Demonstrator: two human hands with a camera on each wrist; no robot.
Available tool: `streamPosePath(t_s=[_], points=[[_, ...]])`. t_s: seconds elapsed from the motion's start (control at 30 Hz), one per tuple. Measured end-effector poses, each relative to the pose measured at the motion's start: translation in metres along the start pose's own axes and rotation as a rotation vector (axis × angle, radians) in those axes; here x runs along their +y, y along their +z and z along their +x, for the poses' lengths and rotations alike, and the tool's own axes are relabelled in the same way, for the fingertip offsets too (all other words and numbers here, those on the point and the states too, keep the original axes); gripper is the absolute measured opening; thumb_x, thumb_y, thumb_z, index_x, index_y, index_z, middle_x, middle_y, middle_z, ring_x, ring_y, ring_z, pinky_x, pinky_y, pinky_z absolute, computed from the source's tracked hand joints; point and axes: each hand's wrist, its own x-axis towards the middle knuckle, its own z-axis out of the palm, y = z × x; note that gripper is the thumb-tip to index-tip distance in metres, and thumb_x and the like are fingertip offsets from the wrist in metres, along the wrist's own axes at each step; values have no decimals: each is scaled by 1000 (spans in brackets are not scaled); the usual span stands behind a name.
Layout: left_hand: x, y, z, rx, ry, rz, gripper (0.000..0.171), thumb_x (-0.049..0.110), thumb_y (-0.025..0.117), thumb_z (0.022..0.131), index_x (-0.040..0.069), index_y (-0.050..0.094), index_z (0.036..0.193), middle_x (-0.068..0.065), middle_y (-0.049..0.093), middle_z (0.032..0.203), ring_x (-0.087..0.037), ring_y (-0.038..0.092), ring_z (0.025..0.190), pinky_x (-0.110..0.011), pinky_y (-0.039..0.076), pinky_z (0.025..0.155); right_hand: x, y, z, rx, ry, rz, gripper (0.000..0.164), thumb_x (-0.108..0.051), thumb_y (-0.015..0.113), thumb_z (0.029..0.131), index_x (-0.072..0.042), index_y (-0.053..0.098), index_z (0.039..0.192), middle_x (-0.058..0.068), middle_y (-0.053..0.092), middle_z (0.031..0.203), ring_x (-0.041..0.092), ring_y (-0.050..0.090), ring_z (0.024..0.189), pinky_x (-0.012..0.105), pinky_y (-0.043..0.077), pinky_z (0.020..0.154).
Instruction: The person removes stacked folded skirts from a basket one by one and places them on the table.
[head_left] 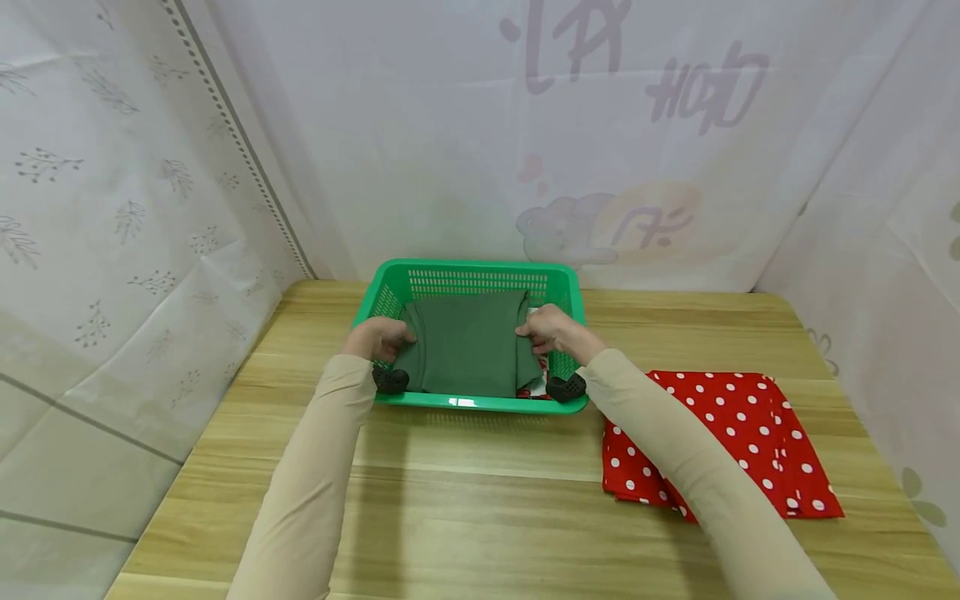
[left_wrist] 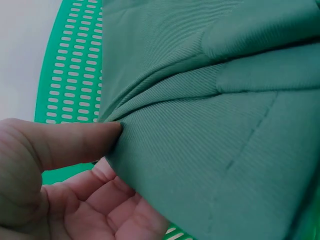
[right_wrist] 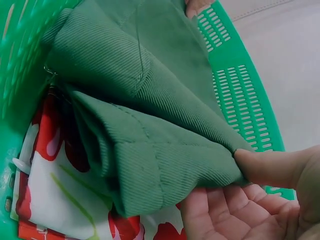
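Observation:
A folded dark green cloth (head_left: pixel 472 346) with stitched seams lies in a green plastic basket (head_left: pixel 480 403). With thumb and fingers, my left hand (head_left: pixel 381 337) pinches its left edge, and the left wrist view shows the thumb on top of the fabric (left_wrist: pixel 215 135). At the opposite edge my right hand (head_left: pixel 553 328) pinches the folded layers between thumb and fingers. Under the green cloth, a white cloth with red flowers (right_wrist: pixel 70 185) shows in the right wrist view; most of it is covered.
A folded red cloth with white dots (head_left: pixel 738 433) lies on the wooden table (head_left: pixel 480 508) to the right, partly behind my right forearm. The basket stands near the back wall (head_left: pixel 420 167), which is draped in printed fabric. Black wrist devices (head_left: pixel 566 387) sit by the basket's front rim.

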Motion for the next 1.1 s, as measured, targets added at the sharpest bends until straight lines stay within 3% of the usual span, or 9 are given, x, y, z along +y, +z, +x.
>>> streamPosePath(t_s=[0.07,0.23,0.4,0.47,0.57,0.63,0.73,0.87,1.1], points=[[1,-1,-1,-10,5,12,49,5,39,96,-15,24,139,-27,31,140,-35,39,126,-41,36,104,-1,0,-1,-4,0,1,5,-6,58,92,-5,53,92,13,50,113,23,55,88,36,52,80],[3,-2,-5,-6,30,30,53,6,39,97,-15,20,141,-28,26,144,-38,34,131,-41,36,104,-2,-1,-3,-9,-6,-11,48,-7,58,92,2,43,137,12,25,152,30,50,117,39,50,88],[4,-4,-12,60,92,67,31,8,45,95,-9,41,121,-20,45,115,-30,52,108,-37,46,94,-5,-2,-5,-4,-30,-32,41,-10,58,92,4,49,130,6,22,153,14,50,73,31,51,74],[4,-6,-15,81,113,80,16,8,47,94,-4,44,105,-12,47,94,-21,55,87,-33,50,85,-6,-3,-7,-6,-43,-26,40,-10,58,92,5,50,129,8,23,153,15,52,74,32,51,76],[5,-9,-19,74,145,41,14,6,47,94,-4,43,104,-5,47,79,-13,54,69,-31,51,77,-9,-5,-11,-13,-59,-6,49,-10,58,92,2,42,137,12,25,151,24,56,106,37,50,87],[6,-10,-22,50,167,5,29,5,45,95,-9,39,120,-8,50,83,-14,58,72,-33,52,81,-11,-7,-14,-18,-72,12,57,-9,58,92,1,34,142,14,25,151,28,47,122,39,48,91],[9,-12,-27,14,191,-23,51,5,42,96,-11,19,140,-20,49,112,-26,59,98,-39,47,93,-15,-11,-20,-24,-90,43,63,-8,57,92,0,26,146,15,25,150,28,48,117,39,47,91],[14,-15,-33,-36,218,-67,55,6,39,98,-10,12,143,-27,29,140,-36,38,127,-43,37,103,-21,-16,-28,-34,-117,50,65,-8,56,92,1,22,146,17,25,150,30,45,122,37,47,89],[19,-18,-44,-70,279,-104,37,9,41,99,-8,33,131,-12,44,116,-19,50,102,-36,42,96,-28,-27,-40,-75,-159,100,67,-7,54,93,4,15,147,19,21,151,36,36,131,46,38,101]])
